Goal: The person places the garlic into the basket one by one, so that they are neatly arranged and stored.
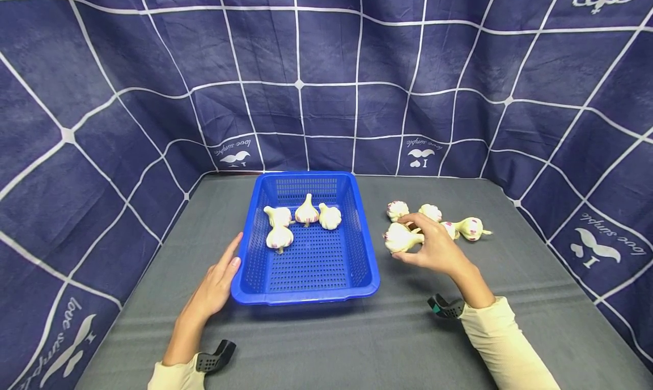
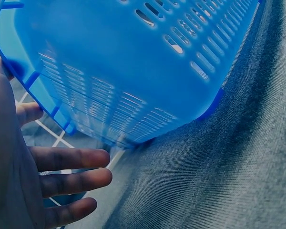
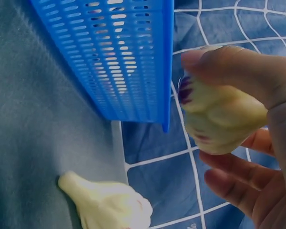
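Note:
My right hand (image 1: 433, 245) grips a garlic bulb (image 1: 399, 238) just right of the blue plastic basket (image 1: 306, 297). In the right wrist view the thumb lies on one side of that bulb (image 3: 219, 112), fingers on the other. My left hand (image 1: 215, 288) touches the basket's left rim. Its fingers (image 2: 78, 160) extend fairly straight in the left wrist view, most of them apart from the basket wall (image 2: 105, 57). Inside the basket, several garlic bulbs (image 1: 306, 211) lie toward the back left.
Several loose garlic bulbs, among them one at the far right (image 1: 471, 229), lie on the grey cloth (image 1: 408, 344) beyond my right hand. A navy curtain with white grid lines (image 1: 326, 112) hangs behind and around the table.

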The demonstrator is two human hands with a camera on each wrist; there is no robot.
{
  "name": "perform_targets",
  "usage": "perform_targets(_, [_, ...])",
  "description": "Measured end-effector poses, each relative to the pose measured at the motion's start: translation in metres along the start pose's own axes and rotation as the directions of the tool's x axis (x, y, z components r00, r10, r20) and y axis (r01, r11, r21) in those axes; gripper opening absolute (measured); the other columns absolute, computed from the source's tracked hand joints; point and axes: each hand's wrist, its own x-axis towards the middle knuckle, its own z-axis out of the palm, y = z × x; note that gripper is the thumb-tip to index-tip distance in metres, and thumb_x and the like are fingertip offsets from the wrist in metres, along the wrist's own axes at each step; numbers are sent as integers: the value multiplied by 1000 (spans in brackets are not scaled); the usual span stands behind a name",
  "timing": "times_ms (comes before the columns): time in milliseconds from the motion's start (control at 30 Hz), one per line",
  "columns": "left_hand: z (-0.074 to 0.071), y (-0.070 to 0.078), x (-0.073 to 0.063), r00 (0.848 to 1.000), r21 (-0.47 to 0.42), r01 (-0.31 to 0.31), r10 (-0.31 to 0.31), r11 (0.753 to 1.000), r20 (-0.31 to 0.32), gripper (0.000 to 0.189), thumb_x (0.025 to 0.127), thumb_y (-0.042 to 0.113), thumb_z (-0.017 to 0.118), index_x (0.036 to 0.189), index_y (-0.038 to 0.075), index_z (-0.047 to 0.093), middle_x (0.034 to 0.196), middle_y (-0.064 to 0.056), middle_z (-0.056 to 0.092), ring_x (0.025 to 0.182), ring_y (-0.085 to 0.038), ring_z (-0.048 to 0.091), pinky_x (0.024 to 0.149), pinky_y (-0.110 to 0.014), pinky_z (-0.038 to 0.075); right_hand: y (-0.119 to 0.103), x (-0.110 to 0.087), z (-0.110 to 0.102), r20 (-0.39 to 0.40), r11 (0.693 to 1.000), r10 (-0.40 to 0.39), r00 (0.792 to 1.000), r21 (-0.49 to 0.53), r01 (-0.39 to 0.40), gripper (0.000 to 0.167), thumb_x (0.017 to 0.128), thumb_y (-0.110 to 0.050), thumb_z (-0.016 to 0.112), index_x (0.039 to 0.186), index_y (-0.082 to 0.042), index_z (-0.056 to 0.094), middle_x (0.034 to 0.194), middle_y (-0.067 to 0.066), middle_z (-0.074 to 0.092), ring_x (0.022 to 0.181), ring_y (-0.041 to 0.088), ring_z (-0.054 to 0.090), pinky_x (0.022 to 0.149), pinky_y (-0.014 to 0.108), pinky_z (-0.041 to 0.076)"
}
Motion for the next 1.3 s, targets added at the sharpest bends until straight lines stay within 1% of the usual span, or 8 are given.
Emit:
perform_targets(133, [1,-1,-1,1000,0,6,-6,1000,0,51,108,23,31,158,14,25,152,-25,37,130,-49,44,103,-65,32,-3,5,3,-31,999,-13,999,32,14,66,51,-25,98,107,-8,66,95,-2,65,84,12,58,72,29,51])
perform_targets(233, [1,-1,-1,1000,1,11,-11,1000,1,51,108,24,32,158,15,24,151,-25,38,130,-49,44,103,-66,31,-5,10,6,-41,998,-25,999,63,27,64,54,-27,98,107,-10,69,97,-3,65,80,9,55,65,24,47])
perform_targets(400, [2,-1,-1,1000,-1,9,-9,1000,0,51,109,23,31,158,15,25,150,-26,39,129,-49,45,103,-65,32,-7,15,10,-43,994,-33,999,98,38,56,60,-22,95,110,-10,71,104,1,67,68,12,51,54,24,40])
perform_targets(533, [2,-1,-1,1000,-4,-1,1,1000,-4,51,108,22,31,158,13,25,151,-25,38,130,-49,45,103,-65,32,-9,19,14,-42,993,-21,999,113,26,54,62,-16,93,112,-9,72,108,4,68,66,15,50,55,26,39])
perform_targets(633, [2,-1,-1,1000,-3,-1,1,1000,-7,51,108,22,31,158,13,25,152,-24,37,131,-48,43,104,-65,31,-11,24,16,-35,993,-19,999,115,23,54,63,-17,93,112,-9,72,108,5,66,68,12,51,54,26,40])
perform_targets(767, [2,-1,-2,1000,-2,9,-9,1000,-6,51,108,23,32,158,14,25,153,-23,36,133,-48,42,105,-65,30,-14,31,18,-9,994,-16,1000,107,16,53,64,-24,92,110,-10,70,105,3,64,74,10,52,54,30,44])
perform_targets(900, [3,0,-1,1000,-5,9,-9,1000,-1,51,108,24,32,158,15,24,154,-23,35,133,-48,41,104,-66,30,-15,35,22,9,994,3,1000,105,-4,50,64,-28,91,106,-12,68,98,-3,65,73,10,51,56,31,44])
perform_targets(1300, [2,-1,1,1000,-2,4,-4,1000,-3,51,108,24,33,158,14,25,152,-24,37,130,-49,45,103,-65,33,-23,48,28,14,992,12,1000,125,-13,48,65,-25,94,104,-12,68,94,-4,63,72,11,54,58,30,49])
